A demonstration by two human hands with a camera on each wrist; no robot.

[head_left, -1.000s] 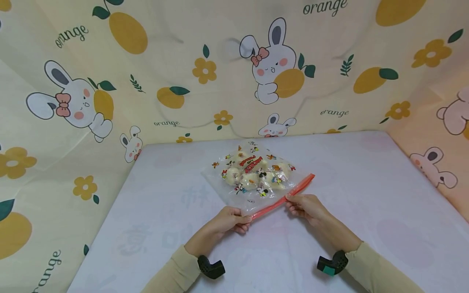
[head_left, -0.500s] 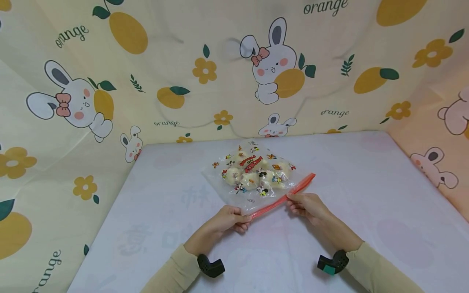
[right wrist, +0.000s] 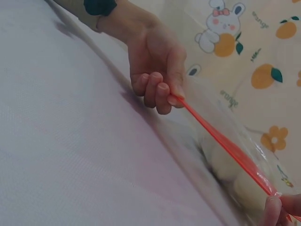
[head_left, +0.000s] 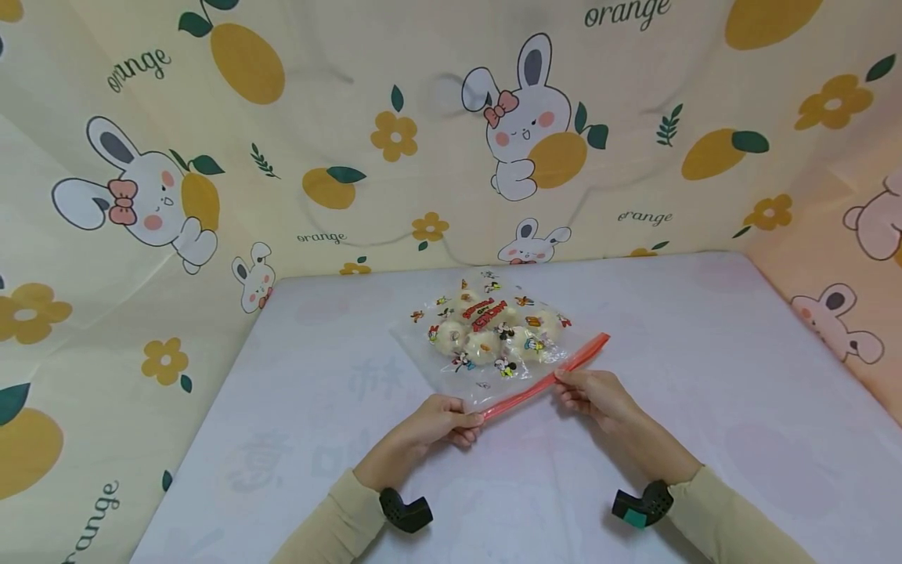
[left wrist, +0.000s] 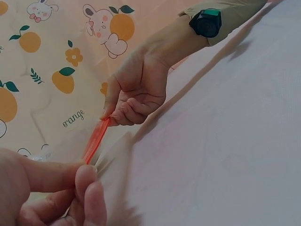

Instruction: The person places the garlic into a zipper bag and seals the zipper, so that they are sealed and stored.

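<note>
A clear zip bag (head_left: pixel 416 345) with cartoon prints and a red zip strip (head_left: pixel 517 396) lies on the white table, several pale round pieces (head_left: pixel 483 347) inside it. My left hand (head_left: pixel 438 423) pinches the strip's near left end between thumb and fingers. Farther along, my right hand (head_left: pixel 595 398) pinches the same strip, and a short length of red sticks out beyond it to the upper right. Between both hands the strip runs taut, as the left wrist view shows with the red strip (left wrist: pixel 96 139). Whether the seal is closed under the fingers cannot be seen.
The table (head_left: pixel 317 368) is covered in a white cloth with faint marks. Behind it and at the sides hangs a patterned curtain (head_left: pixel 437 141) with rabbits and oranges. Each wrist wears a black camera, such as the right one (head_left: pixel 643 504).
My right hand has shifted very slightly to the right along the red strip. The left hand keeps its hold at the end, and the bag stays almost in place.
</note>
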